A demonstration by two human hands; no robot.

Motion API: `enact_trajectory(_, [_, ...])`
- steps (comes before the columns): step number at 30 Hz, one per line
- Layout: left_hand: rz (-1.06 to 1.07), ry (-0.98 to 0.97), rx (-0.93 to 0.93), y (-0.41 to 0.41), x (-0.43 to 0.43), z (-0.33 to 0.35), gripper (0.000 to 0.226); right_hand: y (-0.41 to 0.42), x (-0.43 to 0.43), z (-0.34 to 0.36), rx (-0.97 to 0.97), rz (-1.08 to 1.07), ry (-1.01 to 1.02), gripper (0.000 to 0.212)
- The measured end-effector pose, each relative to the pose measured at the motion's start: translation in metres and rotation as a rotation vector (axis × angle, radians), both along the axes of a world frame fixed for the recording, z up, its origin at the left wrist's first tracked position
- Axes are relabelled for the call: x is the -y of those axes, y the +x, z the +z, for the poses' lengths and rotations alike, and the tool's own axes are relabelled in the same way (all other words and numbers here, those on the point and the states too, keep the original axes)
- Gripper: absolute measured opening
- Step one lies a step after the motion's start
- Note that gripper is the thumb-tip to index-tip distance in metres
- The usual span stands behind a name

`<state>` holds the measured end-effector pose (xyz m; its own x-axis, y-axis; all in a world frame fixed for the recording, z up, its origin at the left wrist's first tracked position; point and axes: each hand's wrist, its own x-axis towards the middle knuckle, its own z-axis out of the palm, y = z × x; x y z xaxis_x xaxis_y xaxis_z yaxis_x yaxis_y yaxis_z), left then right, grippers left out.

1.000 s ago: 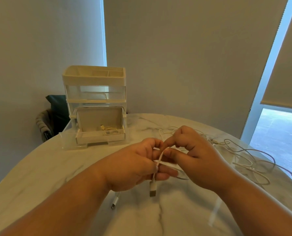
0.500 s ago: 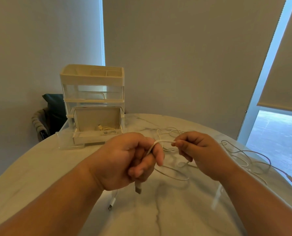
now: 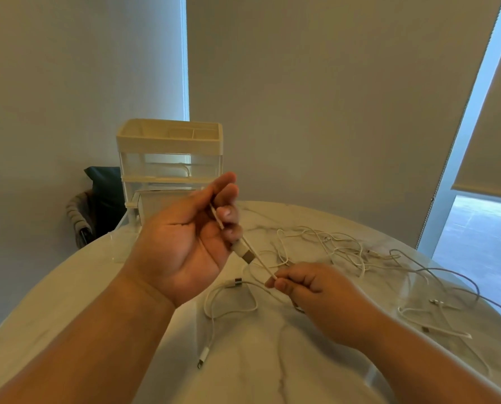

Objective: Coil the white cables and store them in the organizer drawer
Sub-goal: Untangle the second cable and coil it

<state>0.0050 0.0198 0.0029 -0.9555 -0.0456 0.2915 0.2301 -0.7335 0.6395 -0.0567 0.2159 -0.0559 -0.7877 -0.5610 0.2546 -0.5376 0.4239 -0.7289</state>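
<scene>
stretching one white cable [image 3: 262,263] between both hands above a round marble table [image 3: 272,380].
grips the cable by its usb plug [image 3: 245,254] in the curled left hand [image 3: 185,243], raised in front of the organizer [image 3: 167,144]; pinches it lower with the right hand [image 3: 310,293], just above the marble. shows more loose cables [image 3: 342,250] tangled across the right half, another cable [image 3: 204,354] looped between the forearms. sets the organizer at the far left rim, its drawer [image 3: 156,201] open, partly hidden. backs onto plain walls, a dark chair [image 3: 103,188] left, a roller blind [image 3: 491,141] right.
</scene>
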Motion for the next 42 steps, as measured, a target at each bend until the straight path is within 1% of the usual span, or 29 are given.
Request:
enact_trajectory(4, [0.078, 0.029, 0.046, -0.006, 0.009, -0.002, 0.038, 0.007, 0.000, 0.004, -0.075, 0.030, 0.063, 0.019])
enact_trajectory(7, [0.096, 0.061, 0.107, -0.012, 0.011, -0.005, 0.035, 0.010, -0.001, 0.004, -0.128, 0.054, 0.151, 0.024])
enact_trajectory(13, [0.172, 0.126, 0.186, -0.016, 0.011, -0.009, 0.032, 0.016, 0.004, 0.002, -0.136, 0.121, 0.277, 0.034])
enact_trajectory(15, [0.207, 0.133, 0.230, -0.018, 0.012, -0.011, 0.031, 0.018, 0.006, 0.001, -0.126, 0.133, 0.277, 0.034])
enact_trajectory(18, [0.297, 0.068, 0.294, -0.024, 0.012, -0.016, 0.032, 0.020, 0.007, 0.002, -0.138, 0.120, 0.223, 0.028])
enact_trajectory(20, [0.347, -0.040, 0.289, -0.028, 0.010, -0.019, 0.032, 0.020, 0.006, 0.002, -0.147, 0.100, 0.181, 0.022])
enact_trajectory(21, [0.373, -0.136, 0.265, -0.029, 0.008, -0.020, 0.033, 0.020, 0.006, 0.002, -0.149, 0.091, 0.173, 0.020])
enact_trajectory(22, [0.421, -0.296, 0.218, -0.029, 0.005, -0.024, 0.035, 0.021, 0.006, 0.003, -0.151, 0.083, 0.166, 0.019])
enact_trajectory(23, [0.492, -0.534, 0.144, -0.026, 0.001, -0.028, 0.037, 0.021, 0.005, 0.003, -0.164, 0.069, 0.163, 0.016])
enact_trajectory(24, [0.566, -0.815, 0.049, -0.023, -0.003, -0.033, 0.039, 0.021, 0.004, 0.005, -0.189, 0.051, 0.160, 0.014])
enact_trajectory(25, [0.624, -1.070, -0.055, -0.020, -0.007, -0.037, 0.041, 0.020, 0.001, 0.007, -0.226, 0.025, 0.162, 0.017])
enact_trajectory(26, [0.654, -1.261, -0.133, -0.018, -0.010, -0.040, 0.042, 0.020, -0.001, 0.009, -0.264, -0.005, 0.164, 0.021])
enact_trajectory(27, [0.657, -1.388, -0.170, -0.017, -0.012, -0.041, 0.043, 0.019, -0.005, 0.012, -0.297, -0.039, 0.160, 0.022])
enact_trajectory(28, [0.649, -1.468, -0.185, -0.016, -0.013, -0.041, 0.043, 0.018, -0.009, 0.015, -0.330, -0.073, 0.152, 0.021])
enact_trajectory(31, [0.602, -1.622, -0.200, -0.017, -0.018, -0.039, 0.043, 0.016, -0.016, 0.021, -0.440, -0.145, 0.132, 0.013])
enact_trajectory(33, [0.544, -1.679, -0.199, -0.013, -0.024, -0.037, 0.040, 0.016, -0.018, 0.023, -0.448, -0.156, 0.087, 0.011])
enact_trajectory(34, [0.513, -1.678, -0.188, -0.011, -0.026, -0.037, 0.036, 0.015, -0.020, 0.025, -0.435, -0.158, 0.052, 0.010])
enact_trajectory(37, [0.405, -1.576, -0.137, -0.007, -0.027, -0.038, 0.024, 0.013, -0.025, 0.028, -0.419, -0.179, -0.024, 0.010])
enact_trajectory(38, [0.375, -1.585, -0.127, -0.006, -0.027, -0.038, 0.022, 0.013, -0.026, 0.029, -0.433, -0.188, -0.028, 0.008])
enact_trajectory(42, [0.370, -1.825, -0.129, -0.005, -0.034, -0.037, 0.025, 0.014, -0.026, 0.028, -0.487, -0.188, -0.017, 0.007])
